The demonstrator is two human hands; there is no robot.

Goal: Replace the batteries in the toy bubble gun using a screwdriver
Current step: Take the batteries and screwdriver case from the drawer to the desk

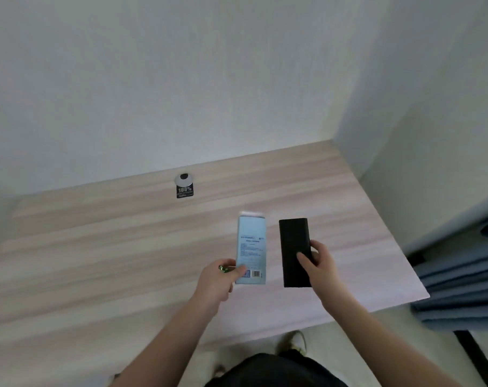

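You are standing at a pale, wood-grain tabletop pushed into the corner of two plain white walls. Near its far edge a small grey round grommet sits in the surface, with a black square sticker printed "100%" just in front of it. To your right, past the tabletop's edge, hangs folded blue fabric.

Your left hand is held over the tabletop and pinches the lower left corner of a light blue, flat, rectangular package with small print and a barcode near its bottom end. The package stands on its long axis, pointing away from you, and its white top flap is blurred. Something small, green and shiny shows at the top of that same hand, against the fingers; you cannot tell from this view what it is.

Your right hand grips a flat, black, rectangular slab by its right edge, the thumb lying across its front face and the fingers curled behind it. The slab is also held lengthwise, just beside the blue package and roughly parallel to it, with a narrow gap between the two.

At the bottom of the view are your dark clothing and one light-coloured shoe on the floor.
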